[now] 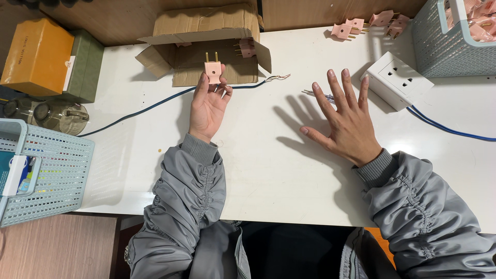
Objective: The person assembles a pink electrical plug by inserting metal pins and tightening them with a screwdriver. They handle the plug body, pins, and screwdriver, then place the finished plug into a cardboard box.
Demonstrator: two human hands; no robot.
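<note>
I see a small pink two-pin plug (213, 71) pinched at the fingertips of the left hand (207, 106), palm up, brass pins pointing to twelve o'clock, probably so they stay clear of the grip. It sits at about eleven o'clock from the middle of the white table (268, 170). Just behind it lies an open cardboard box (206, 31) on its side, another pink plug (247, 48) inside. A blue cable (155, 106) runs under the hand, its bared wire ends at one o'clock from it. The right hand (347, 120) rests flat, fingers spread, holding nothing. At its one o'clock is a white socket block (397, 79); beyond, loose pink plugs (364, 23) and a pale blue basket (449, 36). At ten o'clock sits an orange box (36, 57) with dark lettering, beside an olive box (85, 64); at eight, a second basket (46, 170).
</note>
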